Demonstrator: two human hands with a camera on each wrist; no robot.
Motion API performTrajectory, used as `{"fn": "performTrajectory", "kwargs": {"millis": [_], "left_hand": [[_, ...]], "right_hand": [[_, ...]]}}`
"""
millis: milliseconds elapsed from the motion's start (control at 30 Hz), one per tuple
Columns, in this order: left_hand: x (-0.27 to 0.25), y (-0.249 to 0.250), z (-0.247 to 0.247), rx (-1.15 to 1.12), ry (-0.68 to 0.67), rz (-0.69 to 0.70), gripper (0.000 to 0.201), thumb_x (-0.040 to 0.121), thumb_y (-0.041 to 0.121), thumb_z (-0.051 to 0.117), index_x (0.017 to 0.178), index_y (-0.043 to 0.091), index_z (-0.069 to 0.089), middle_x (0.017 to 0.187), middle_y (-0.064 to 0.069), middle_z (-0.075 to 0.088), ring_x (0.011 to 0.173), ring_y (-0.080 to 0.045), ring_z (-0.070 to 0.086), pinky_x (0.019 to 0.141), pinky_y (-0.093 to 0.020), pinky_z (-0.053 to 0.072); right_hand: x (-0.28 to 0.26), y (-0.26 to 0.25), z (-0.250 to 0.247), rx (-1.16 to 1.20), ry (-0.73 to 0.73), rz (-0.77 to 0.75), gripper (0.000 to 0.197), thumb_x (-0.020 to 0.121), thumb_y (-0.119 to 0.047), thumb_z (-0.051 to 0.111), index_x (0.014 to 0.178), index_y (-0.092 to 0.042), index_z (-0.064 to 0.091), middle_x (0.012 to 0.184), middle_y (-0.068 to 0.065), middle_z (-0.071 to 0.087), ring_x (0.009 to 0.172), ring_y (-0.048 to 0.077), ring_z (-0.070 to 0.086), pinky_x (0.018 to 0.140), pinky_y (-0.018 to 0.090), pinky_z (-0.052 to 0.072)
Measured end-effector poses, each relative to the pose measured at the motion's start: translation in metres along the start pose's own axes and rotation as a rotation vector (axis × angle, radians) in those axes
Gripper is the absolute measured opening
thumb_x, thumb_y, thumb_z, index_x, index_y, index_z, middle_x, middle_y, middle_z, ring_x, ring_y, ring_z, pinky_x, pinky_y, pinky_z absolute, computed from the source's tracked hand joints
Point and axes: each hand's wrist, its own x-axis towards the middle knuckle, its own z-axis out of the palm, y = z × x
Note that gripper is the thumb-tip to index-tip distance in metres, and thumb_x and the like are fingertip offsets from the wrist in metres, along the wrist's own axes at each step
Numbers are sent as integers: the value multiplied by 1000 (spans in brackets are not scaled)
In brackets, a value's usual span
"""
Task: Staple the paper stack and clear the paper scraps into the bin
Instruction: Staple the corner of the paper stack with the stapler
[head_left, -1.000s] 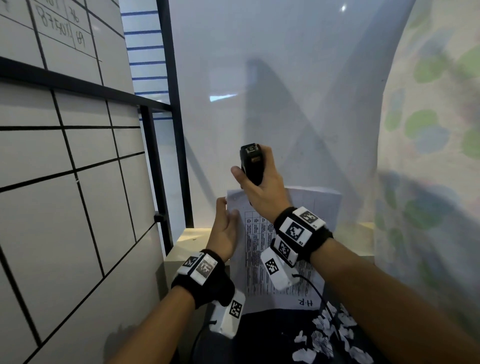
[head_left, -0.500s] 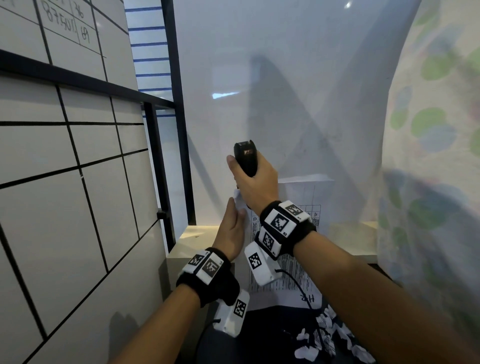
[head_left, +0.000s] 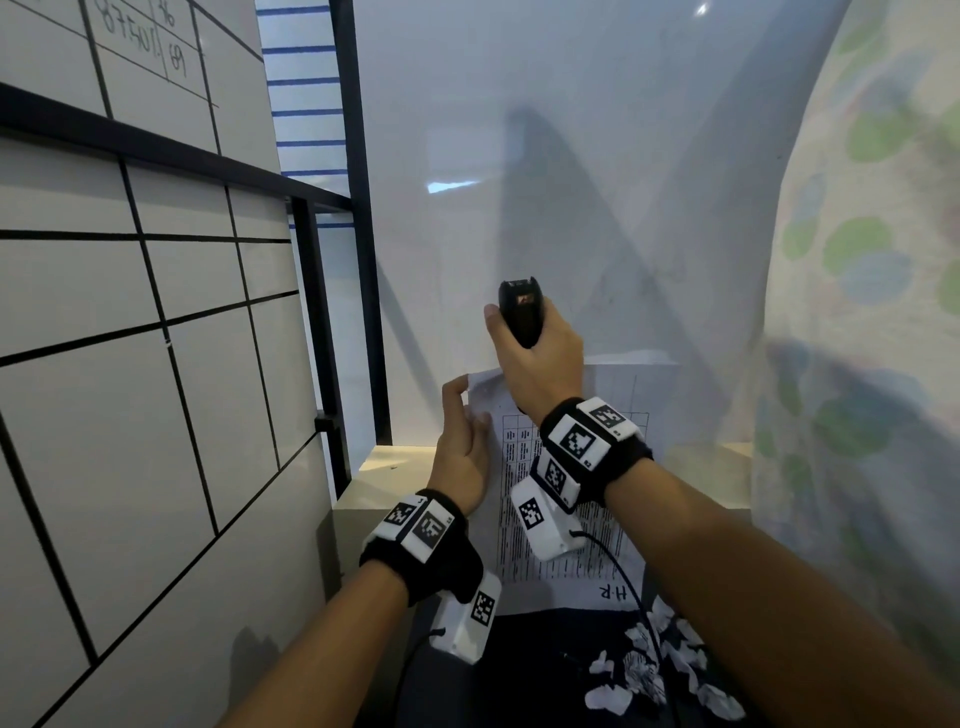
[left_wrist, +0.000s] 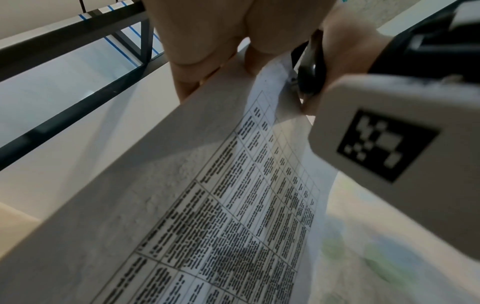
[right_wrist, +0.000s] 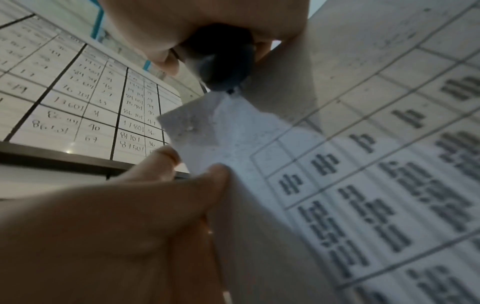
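stapler (head_left: 521, 318) mouth hidden, paper scraps (head_left: 655, 670) cropped

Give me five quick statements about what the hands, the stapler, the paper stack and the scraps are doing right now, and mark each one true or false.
1. The right hand grips a black stapler. True.
2. The stapler is at the top left corner of the paper stack. True.
3. The left hand is picking up paper scraps. False: it holds the left edge of the stack.
4. The paper stack lies flat on the table. False: both hands hold it raised.
5. The scraps lie on a dark surface near the stack's lower edge. True.
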Motion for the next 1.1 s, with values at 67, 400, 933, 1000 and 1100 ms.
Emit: {"fn": "performTrajectory", "kwargs": {"millis": [67,400,933,1000,1100], "left_hand": [[2,0,3,-17,-9,-34,32,89,43,31,115,25,23,69,1,44,58,-10,47,61,-28,40],[7,4,-3,-45,-121,-167,25,101,10,32,92,27,49,90,5,59,83,1,57,74,-8,47],[6,12,-11,25,-198,-165,23,101,12,34,100,24,54,94,6,62,84,1,59,84,-29,47],[6,12,-12,38,-216,-168,26,101,13,35,91,26,55,87,8,63,72,11,60,75,-23,46],[7,12,-14,27,-256,-192,25,100,17,39,89,26,59,85,6,65,69,10,61,74,-23,48]], "right_hand": [[-1,-7,6,67,-11,32,27,84,-43,60,81,-16,55,67,1,59,65,23,62,63,34,55],[-10,-15,24,56,-30,21,25,84,-40,61,74,-18,52,55,-10,48,52,7,48,55,18,42],[-1,-20,21,76,15,122,30,83,-37,62,61,-27,43,54,-8,47,52,10,48,54,20,42],[-1,-20,21,60,10,145,32,82,-31,62,58,-28,41,53,-8,46,51,12,47,55,24,44],[1,-20,19,39,20,184,32,79,-20,60,57,-26,38,51,-6,43,49,14,44,56,27,42]]}}
